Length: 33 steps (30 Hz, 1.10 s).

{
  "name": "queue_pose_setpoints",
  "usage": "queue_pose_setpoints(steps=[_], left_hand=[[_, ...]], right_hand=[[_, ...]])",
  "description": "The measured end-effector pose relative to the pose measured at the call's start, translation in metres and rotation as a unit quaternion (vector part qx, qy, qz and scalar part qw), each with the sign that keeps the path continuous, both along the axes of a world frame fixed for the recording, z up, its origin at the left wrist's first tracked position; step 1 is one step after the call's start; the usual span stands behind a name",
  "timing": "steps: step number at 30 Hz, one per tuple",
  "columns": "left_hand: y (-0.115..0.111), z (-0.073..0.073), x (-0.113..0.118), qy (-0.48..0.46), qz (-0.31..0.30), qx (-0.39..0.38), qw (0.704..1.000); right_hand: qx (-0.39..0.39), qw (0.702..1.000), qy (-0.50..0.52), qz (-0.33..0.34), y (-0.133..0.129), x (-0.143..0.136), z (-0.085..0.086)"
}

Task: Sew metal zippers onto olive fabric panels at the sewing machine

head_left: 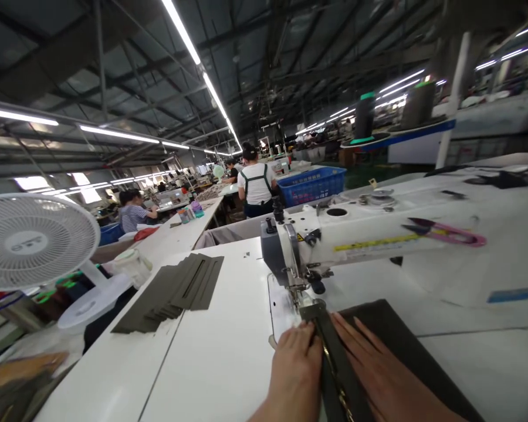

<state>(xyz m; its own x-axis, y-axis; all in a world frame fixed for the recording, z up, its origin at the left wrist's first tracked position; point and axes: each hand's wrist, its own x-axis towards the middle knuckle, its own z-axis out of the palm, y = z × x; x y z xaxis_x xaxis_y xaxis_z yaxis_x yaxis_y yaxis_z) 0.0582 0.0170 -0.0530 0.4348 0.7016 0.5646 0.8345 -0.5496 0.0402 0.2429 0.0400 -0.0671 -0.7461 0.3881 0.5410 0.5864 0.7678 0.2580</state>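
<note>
A dark olive fabric piece (398,328) lies on the white sewing table, its front end under the needle area of a white sewing machine (297,281). Along a narrow strip of it runs a gold-coloured zipper (328,354). On the strip's left edge is my left hand (295,366), its fingers bent and pressed together on the cloth near the presser foot. My right hand (374,363) lies flat on the fabric to the right of the zipper, fingers stretched toward the machine. A fanned stack of olive pieces (176,293) rests on the table to the left.
A white fan (30,241) stands at the left. Pink-handled snips (449,232) lie on the machine arm. Beyond the table are a blue crate (312,186), a person in a white shirt (257,184) and a person in a striped shirt (133,214). Thread cones (365,117) stand at the upper right.
</note>
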Motion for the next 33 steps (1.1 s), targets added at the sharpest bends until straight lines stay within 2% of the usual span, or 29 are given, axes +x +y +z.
queue_pose_setpoints(steps=[4, 15, 24, 26, 29, 33], left_hand=[[-0.001, 0.005, 0.003, 0.005, 0.016, 0.012, 1.000], [0.006, -0.002, -0.002, 0.016, -0.008, 0.069, 0.997], [0.031, 0.007, -0.025, 0.031, -0.014, 0.081, 0.996], [0.037, 0.004, -0.026, 0.035, -0.017, 0.093, 0.995], [0.042, -0.004, -0.025, 0.028, -0.012, 0.104, 0.994], [0.044, -0.016, -0.026, 0.017, -0.011, 0.063, 0.998]], right_hand=[[0.000, 1.000, -0.010, 0.004, -0.001, 0.001, 0.001], [0.011, 1.000, -0.022, -0.008, 0.000, -0.003, -0.002], [0.039, 0.999, 0.003, -0.002, 0.032, -0.027, -0.007], [0.035, 0.999, 0.008, 0.009, 0.036, -0.025, -0.010], [-0.014, 0.999, 0.033, 0.012, 0.038, -0.020, -0.018], [-0.035, 0.998, 0.041, 0.010, 0.039, -0.014, -0.032]])
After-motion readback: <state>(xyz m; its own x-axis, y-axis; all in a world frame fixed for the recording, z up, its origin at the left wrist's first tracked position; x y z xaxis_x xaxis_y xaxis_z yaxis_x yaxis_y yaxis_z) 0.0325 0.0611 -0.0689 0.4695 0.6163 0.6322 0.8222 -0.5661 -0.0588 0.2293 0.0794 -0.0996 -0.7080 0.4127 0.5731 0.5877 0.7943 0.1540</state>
